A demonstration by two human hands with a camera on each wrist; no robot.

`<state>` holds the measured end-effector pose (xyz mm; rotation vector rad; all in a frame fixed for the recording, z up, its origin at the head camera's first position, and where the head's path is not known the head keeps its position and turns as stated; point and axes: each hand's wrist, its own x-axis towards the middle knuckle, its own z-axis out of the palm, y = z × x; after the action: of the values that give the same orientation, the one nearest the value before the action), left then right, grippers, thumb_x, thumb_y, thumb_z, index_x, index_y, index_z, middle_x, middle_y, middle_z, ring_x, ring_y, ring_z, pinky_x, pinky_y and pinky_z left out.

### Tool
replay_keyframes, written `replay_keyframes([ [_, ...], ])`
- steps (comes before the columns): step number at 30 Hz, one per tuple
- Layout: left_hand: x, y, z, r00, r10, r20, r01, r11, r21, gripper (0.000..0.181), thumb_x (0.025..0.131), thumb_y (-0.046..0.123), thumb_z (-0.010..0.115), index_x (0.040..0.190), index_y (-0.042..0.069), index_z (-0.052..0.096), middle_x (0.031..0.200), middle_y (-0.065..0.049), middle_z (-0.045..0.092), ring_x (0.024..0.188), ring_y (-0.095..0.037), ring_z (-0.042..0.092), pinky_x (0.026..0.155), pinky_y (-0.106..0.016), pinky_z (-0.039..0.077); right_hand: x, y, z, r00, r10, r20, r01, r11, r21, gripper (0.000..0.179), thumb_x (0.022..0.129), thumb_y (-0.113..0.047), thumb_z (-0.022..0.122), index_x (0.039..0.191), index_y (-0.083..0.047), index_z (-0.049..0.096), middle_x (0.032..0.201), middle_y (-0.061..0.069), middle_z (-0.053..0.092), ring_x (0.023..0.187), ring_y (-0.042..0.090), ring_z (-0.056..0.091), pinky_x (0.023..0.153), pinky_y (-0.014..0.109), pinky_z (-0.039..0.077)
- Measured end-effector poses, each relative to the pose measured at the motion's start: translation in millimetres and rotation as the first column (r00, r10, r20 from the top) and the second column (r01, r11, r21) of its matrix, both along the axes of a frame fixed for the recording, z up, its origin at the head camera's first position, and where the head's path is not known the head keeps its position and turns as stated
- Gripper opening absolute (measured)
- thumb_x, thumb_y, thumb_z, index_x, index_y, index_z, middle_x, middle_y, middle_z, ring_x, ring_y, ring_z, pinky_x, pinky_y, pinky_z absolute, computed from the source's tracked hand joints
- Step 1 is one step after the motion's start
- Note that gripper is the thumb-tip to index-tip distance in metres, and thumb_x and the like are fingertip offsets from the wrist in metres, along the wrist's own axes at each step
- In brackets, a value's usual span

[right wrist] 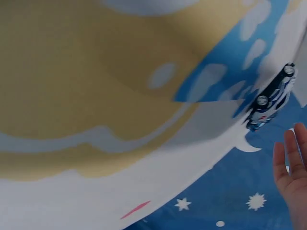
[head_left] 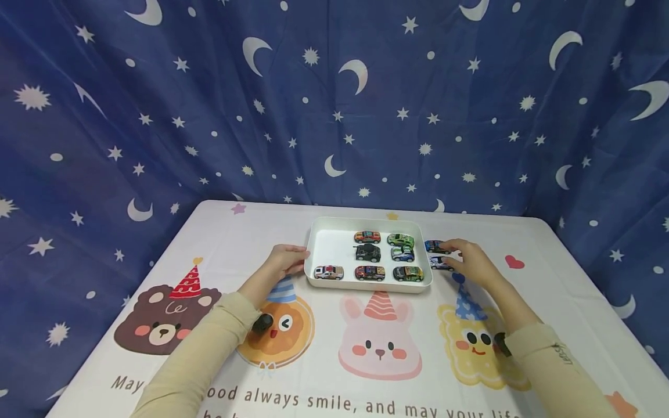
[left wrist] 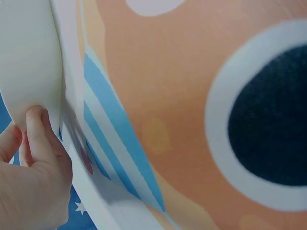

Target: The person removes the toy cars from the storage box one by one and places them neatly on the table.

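Observation:
A shallow white tray [head_left: 334, 284] holds several small toy cars, among them a red-orange car [head_left: 367, 237], a green car [head_left: 400, 240] and a black vehicle [head_left: 367, 252]. My left hand [head_left: 286, 261] grips the tray's left end, fingertips on its wall [left wrist: 36, 62]. Just outside the right end lie a dark blue toy car [head_left: 436, 247] and, nearer me, a white and blue toy car [head_left: 441, 264]. Beside these two is my right hand [head_left: 472, 262]. Its fingers look fairly straight in the right wrist view, next to the white and blue car [right wrist: 273, 98].
A white tablecloth [head_left: 251, 232] printed with cartoon animals and lettering covers the table. Behind it hangs a dark blue curtain [head_left: 292, 174] with moons and stars. Dark round wrist cameras sit at both wrists, the left one [head_left: 262, 323] showing plainly.

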<state>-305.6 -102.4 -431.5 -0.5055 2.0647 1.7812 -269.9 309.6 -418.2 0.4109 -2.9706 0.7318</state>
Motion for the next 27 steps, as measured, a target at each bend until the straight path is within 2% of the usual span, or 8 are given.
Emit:
replay_keyframes([
  [2,-0.1,0.3,0.2,1.000,-0.002,-0.005,0.002,1.000,0.003,0.036,0.088,0.010,0.066,0.123,0.002,0.058,0.110,-0.015,0.067,0.064,-0.006,0.063,0.057,-0.014,0.054,1.2,-4,2.8,1.000,-0.004,-0.016,0.004,1.000,-0.014,0.032,0.089,-0.005,0.062,0.119,0.006,0.059,0.117,0.026,0.060,0.107,0.041,0.055,0.091,0.056,0.048],
  [9,-0.3,0.7,0.7,1.000,-0.004,-0.007,0.004,1.000,0.000,0.036,0.089,0.011,0.065,0.122,0.001,0.059,0.104,-0.013,0.069,0.062,-0.005,0.062,0.055,-0.014,0.054,2.5,-30,12.5,0.996,0.057,-0.062,-0.059,0.997,-0.047,0.032,0.089,-0.002,0.061,0.119,0.007,0.058,0.117,0.026,0.060,0.108,0.042,0.057,0.092,0.054,0.049],
  [21,-1.2,1.4,0.6,1.000,-0.012,0.002,0.012,1.000,-0.022,0.034,0.089,0.012,0.066,0.120,0.002,0.060,0.106,-0.013,0.068,0.064,-0.006,0.063,0.058,-0.015,0.055,7.2,-73,26.3,0.986,0.140,-0.091,-0.144,0.989,-0.032,0.032,0.088,-0.006,0.065,0.118,0.003,0.061,0.117,0.021,0.062,0.108,0.038,0.058,0.089,0.050,0.051],
  [27,-2.1,0.3,0.9,1.000,-0.010,0.007,0.010,1.000,-0.014,0.034,0.089,0.012,0.066,0.121,0.003,0.060,0.113,-0.016,0.066,0.065,-0.006,0.063,0.061,-0.016,0.056,12.2,-98,36.7,0.983,0.159,-0.088,-0.161,0.987,-0.019,0.031,0.088,-0.005,0.064,0.117,0.003,0.061,0.118,0.022,0.062,0.109,0.038,0.058,0.093,0.049,0.050],
])
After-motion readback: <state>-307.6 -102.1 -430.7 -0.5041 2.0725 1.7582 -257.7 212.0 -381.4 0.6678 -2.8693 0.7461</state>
